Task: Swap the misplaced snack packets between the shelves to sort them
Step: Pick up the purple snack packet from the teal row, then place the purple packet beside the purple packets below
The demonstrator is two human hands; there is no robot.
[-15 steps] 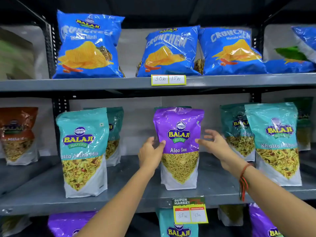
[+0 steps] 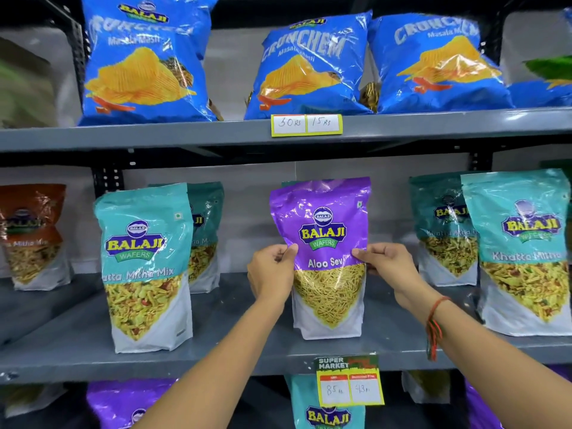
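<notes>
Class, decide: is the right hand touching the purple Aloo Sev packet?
Touching. The head view shows the right hand with its thumb pressed on the purple Aloo Sev packet.

Bright, even light from above and in front falls across the purple Aloo Sev packet (image 2: 322,243), which stands sharp at centre, its lettering crisp. White glare streaks its glossy upper part and the blue chip bags (image 2: 309,66) on the shelf above it. Under that upper shelf (image 2: 185,134) a dark band of shadow runs the full width, and the row below the packet sits dim. Far left of the packet, an orange pack (image 2: 31,233) and the wall are smeared with blur; far right, a teal pack (image 2: 517,243) softens. The wide lens bows shelf edges and stretches bags toward the corners.
</notes>
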